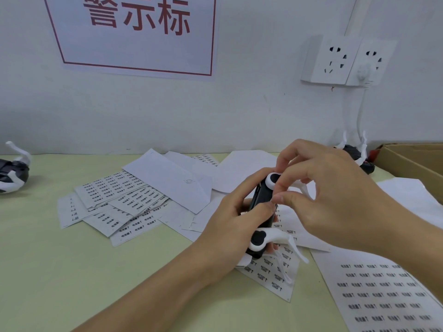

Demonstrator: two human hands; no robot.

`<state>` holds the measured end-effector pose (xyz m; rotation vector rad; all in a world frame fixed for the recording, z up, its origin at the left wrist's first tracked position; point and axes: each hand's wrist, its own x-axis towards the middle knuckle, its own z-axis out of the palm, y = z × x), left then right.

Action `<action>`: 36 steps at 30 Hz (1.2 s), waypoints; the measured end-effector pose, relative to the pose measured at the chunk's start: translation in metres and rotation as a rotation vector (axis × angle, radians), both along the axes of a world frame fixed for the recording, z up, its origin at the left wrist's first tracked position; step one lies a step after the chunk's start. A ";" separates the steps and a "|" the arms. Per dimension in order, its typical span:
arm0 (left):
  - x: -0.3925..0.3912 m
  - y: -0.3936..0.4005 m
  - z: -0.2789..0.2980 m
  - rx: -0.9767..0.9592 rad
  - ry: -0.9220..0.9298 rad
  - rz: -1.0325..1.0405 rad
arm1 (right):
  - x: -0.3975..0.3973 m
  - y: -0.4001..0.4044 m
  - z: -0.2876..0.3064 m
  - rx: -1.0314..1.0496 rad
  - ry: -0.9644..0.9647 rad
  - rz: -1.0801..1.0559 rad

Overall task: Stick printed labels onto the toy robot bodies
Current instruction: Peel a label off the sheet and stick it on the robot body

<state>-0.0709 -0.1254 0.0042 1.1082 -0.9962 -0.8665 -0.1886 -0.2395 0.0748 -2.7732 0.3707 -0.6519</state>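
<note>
Left hand (230,219) grips 1 toy robot (262,200); right hand (335,195) pinches at its body, seemingly labelling. 2 robots (13,173) flank it; label sheets (383,295) remain.

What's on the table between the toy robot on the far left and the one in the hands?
In the head view, piled label sheets lie between the left toy robot and the held toy robot.

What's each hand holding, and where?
Left hand grips the toy robot round its black body; right hand pinches at its upper side.
</note>
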 end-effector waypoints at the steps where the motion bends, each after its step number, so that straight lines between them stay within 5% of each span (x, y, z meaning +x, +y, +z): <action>1: 0.000 0.000 0.000 0.001 0.004 0.000 | 0.000 0.000 0.000 0.002 0.000 0.000; 36: -0.006 0.001 0.005 -0.004 -0.067 0.041 | 0.002 0.025 0.006 -0.093 0.059 -0.230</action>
